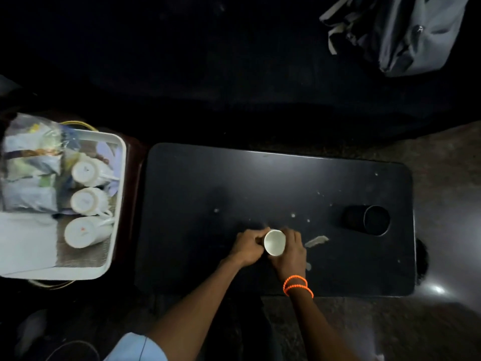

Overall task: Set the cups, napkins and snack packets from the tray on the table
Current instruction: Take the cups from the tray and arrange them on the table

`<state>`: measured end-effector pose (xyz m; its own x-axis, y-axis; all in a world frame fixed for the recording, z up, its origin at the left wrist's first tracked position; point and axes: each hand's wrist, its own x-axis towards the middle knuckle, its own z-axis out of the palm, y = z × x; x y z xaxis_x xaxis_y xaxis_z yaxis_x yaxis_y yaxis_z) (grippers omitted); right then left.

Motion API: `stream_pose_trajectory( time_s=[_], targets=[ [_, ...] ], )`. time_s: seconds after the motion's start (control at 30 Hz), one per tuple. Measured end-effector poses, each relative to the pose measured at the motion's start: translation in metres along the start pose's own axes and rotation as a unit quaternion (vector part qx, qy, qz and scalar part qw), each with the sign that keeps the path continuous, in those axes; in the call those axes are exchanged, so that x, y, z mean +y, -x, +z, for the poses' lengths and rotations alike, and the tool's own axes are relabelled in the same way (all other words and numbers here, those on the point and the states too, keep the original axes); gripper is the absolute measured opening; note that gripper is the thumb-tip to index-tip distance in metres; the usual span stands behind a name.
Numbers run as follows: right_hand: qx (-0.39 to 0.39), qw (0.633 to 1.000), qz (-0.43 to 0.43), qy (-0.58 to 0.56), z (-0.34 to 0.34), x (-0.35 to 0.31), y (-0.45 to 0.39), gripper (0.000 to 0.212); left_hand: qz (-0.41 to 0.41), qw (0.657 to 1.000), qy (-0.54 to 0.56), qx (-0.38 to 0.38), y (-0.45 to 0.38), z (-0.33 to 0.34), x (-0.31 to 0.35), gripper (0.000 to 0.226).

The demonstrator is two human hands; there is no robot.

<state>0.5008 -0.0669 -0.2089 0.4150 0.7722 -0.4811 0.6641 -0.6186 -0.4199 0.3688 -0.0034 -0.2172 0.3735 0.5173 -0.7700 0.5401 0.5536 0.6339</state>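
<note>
White cup (274, 242) upright on dark bench (260, 183), mouth up, left hand (247, 247) and right hand (290, 250) clasped around it, no legible writing

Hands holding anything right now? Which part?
Yes: white cup on the table, gripped by its sides, left hand and right hand on opposite sides.

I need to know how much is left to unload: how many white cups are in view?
4. Three lie in a column in the tray: far cup, middle cup, near cup. The fourth cup is on the table, held by both hands. Packets may hide more.
</note>
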Motion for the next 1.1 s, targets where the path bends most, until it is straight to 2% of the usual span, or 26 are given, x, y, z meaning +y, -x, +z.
stream_pose_trajectory(
  time_s=[0.1, 0.2, 0.27, 0.4, 0.47, 0.57, 0.63, 0.7, 0.73, 0.8, 0.83, 0.87, 0.93, 0.97, 1.03, 1.1],
  targets=[
    [0.017, 1.0, 0.002, -0.014, 0.005, 0.015, 0.0, 0.062, -0.002, 1.0, -0.008, -0.019, -0.008, 0.011, -0.003, 0.063],
    [0.026, 0.999, 0.015, -0.019, 0.006, 0.022, -0.004, 0.066, 0.001, 0.999, 0.004, -0.049, -0.013, 0.013, -0.005, 0.073],
    [0.017, 0.999, 0.029, 0.021, 0.003, 0.021, -0.007, 0.078, -0.01, 0.998, 0.018, -0.051, -0.014, 0.009, -0.006, 0.071],
    [-0.004, 0.979, 0.07, 0.191, -0.004, -0.001, 0.007, 0.117, -0.031, 0.993, 0.11, 0.015, 0.011, -0.02, -0.015, 0.061],
    [0.025, 0.977, 0.025, 0.211, -0.003, -0.033, 0.017, 0.117, -0.008, 0.986, 0.142, 0.082, 0.034, -0.05, -0.023, 0.054],
    [0.045, 0.983, -0.092, 0.151, 0.019, -0.104, 0.031, 0.095, 0.045, 0.955, 0.139, 0.258, 0.076, -0.112, -0.041, 0.045],
    [0.018, 0.985, -0.152, 0.077, 0.039, -0.151, 0.038, 0.073, 0.083, 0.913, 0.107, 0.385, 0.101, -0.153, -0.05, 0.041],
    [-0.063, 0.977, -0.205, -0.007, 0.067, -0.202, 0.048, 0.054, 0.085, 0.843, 0.052, 0.528, 0.126, -0.195, -0.072, 0.037],
    [-0.104, 0.968, -0.225, -0.038, 0.081, -0.224, 0.054, 0.048, 0.065, 0.807, 0.026, 0.586, 0.135, -0.214, -0.083, 0.035],
    [-0.159, 0.953, -0.245, -0.084, 0.109, -0.263, 0.064, 0.043, -0.003, 0.772, 0.029, 0.635, 0.148, -0.248, -0.101, 0.035],
    [-0.18, 0.947, -0.244, -0.102, 0.122, -0.28, 0.07, 0.043, -0.054, 0.776, 0.053, 0.626, 0.149, -0.263, -0.11, 0.036],
    [-0.201, 0.944, -0.237, -0.115, 0.135, -0.295, 0.076, 0.045, -0.114, 0.796, 0.073, 0.59, 0.149, -0.277, -0.117, 0.039],
    [-0.237, 0.942, -0.201, -0.127, 0.155, -0.318, 0.086, 0.053, -0.213, 0.846, 0.14, 0.468, 0.147, -0.301, -0.124, 0.049],
    [-0.242, 0.944, -0.179, -0.131, 0.163, -0.325, 0.09, 0.055, -0.234, 0.852, 0.215, 0.415, 0.147, -0.309, -0.125, 0.052],
    [-0.229, 0.951, -0.148, -0.146, 0.174, -0.332, 0.095, 0.054, -0.231, 0.82, 0.384, 0.357, 0.149, -0.317, -0.125, 0.051],
    [-0.216, 0.954, -0.132, -0.16, 0.178, -0.334, 0.097, 0.051, -0.204, 0.809, 0.446, 0.324, 0.152, -0.324, -0.129, 0.046]
  ],
)
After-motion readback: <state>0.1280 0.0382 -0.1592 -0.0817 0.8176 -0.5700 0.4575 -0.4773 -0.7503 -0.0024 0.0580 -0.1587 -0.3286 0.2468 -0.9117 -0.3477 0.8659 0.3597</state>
